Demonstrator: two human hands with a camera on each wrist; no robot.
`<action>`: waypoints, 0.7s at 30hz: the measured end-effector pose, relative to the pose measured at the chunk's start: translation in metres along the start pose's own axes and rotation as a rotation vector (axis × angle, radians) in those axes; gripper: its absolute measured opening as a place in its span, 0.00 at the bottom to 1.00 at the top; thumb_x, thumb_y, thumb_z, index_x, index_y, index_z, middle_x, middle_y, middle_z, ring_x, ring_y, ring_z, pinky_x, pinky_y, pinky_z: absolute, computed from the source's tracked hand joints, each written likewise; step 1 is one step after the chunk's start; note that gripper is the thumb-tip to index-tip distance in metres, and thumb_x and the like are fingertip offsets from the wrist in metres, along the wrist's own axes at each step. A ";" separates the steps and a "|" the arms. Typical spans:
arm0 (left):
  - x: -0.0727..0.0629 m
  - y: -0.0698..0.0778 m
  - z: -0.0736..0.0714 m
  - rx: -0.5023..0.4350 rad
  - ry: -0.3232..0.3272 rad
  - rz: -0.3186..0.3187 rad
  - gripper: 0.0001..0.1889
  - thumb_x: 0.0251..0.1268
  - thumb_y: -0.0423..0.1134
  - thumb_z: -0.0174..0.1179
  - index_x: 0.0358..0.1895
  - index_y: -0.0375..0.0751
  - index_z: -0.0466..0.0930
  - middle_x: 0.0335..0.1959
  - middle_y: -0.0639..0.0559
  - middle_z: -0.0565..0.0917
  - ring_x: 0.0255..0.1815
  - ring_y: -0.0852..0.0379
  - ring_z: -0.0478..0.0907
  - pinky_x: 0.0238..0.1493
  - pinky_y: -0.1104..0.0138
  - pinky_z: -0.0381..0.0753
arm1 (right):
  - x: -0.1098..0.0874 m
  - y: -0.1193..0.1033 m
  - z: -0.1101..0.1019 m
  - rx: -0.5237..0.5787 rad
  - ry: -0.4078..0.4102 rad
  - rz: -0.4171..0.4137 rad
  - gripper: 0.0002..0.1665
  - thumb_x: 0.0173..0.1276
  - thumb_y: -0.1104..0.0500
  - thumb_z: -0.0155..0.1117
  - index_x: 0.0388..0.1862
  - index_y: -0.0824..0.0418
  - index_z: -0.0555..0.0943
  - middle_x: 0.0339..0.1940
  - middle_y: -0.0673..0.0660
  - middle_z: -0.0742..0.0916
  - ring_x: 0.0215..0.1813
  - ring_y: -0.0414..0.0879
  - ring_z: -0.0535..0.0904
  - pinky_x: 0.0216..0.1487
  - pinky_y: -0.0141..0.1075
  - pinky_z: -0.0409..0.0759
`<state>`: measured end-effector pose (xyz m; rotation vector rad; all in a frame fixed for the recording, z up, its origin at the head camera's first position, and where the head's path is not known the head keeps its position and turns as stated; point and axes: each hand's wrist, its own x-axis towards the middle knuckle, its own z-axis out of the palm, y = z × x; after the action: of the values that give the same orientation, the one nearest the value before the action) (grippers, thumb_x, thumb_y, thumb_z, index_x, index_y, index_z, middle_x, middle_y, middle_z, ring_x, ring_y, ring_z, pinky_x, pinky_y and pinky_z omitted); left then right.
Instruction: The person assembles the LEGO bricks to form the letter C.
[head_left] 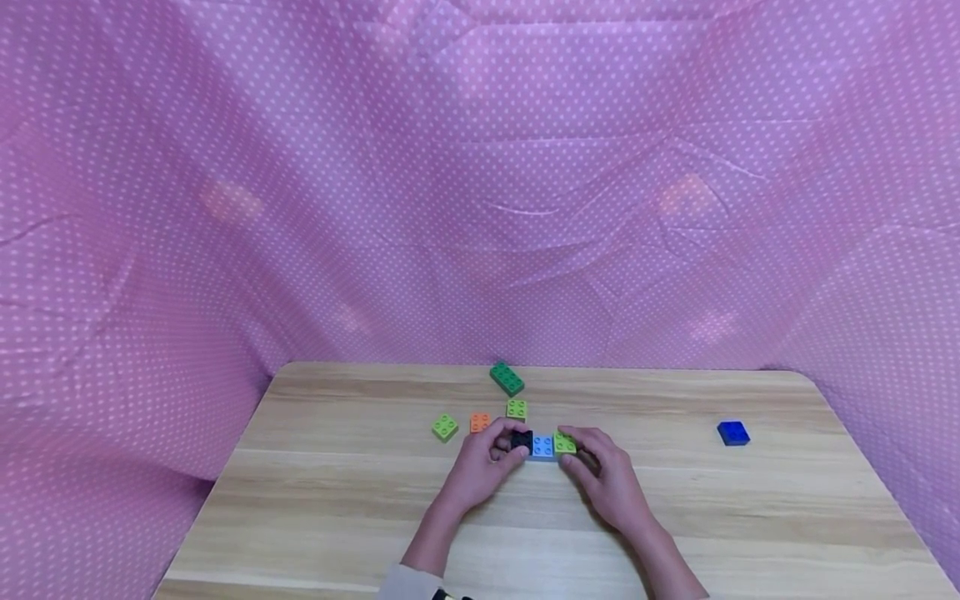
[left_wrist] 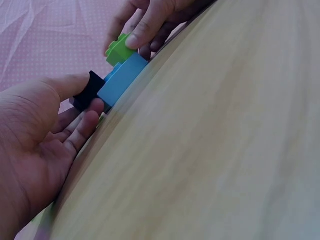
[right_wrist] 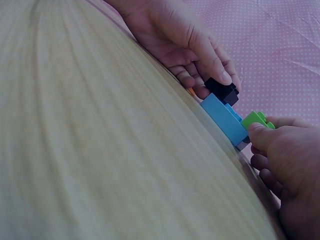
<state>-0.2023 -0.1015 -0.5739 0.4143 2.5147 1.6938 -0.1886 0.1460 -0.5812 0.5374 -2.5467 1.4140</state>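
Note:
A light blue toy brick point(head_left: 543, 447) lies on the table in front of the person, its middle studs showing. My left hand point(head_left: 480, 467) pinches a black brick point(left_wrist: 89, 92) between thumb and fingers at the blue brick's left end. The black brick looks slightly tilted there; whether it is pressed fully down I cannot tell. At the opposite end, my right hand point(head_left: 609, 477) holds a lime green brick point(right_wrist: 255, 120) by thumb and index finger, on top of the blue one. The fingers hide part of both small bricks.
Beyond the hands lie an orange brick point(head_left: 480, 422), a lime brick point(head_left: 517, 409) and a dark green brick point(head_left: 507, 379). Another lime brick point(head_left: 446, 427) is to the left, a dark blue brick point(head_left: 733, 432) far right. A pink dotted cloth point(head_left: 480, 208) hangs behind the wooden table point(head_left: 337, 500).

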 end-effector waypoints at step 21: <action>-0.003 -0.009 -0.040 -0.083 -0.112 -0.009 0.19 0.77 0.40 0.65 0.67 0.46 0.80 0.60 0.52 0.85 0.56 0.55 0.84 0.58 0.67 0.84 | 0.002 0.001 0.001 -0.042 0.009 -0.004 0.27 0.72 0.61 0.73 0.69 0.53 0.82 0.64 0.46 0.86 0.68 0.46 0.80 0.71 0.49 0.77</action>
<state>-0.2100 -0.1413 -0.5670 0.4758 2.3560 1.7134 -0.1910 0.1452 -0.5824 0.5285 -2.5606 1.3554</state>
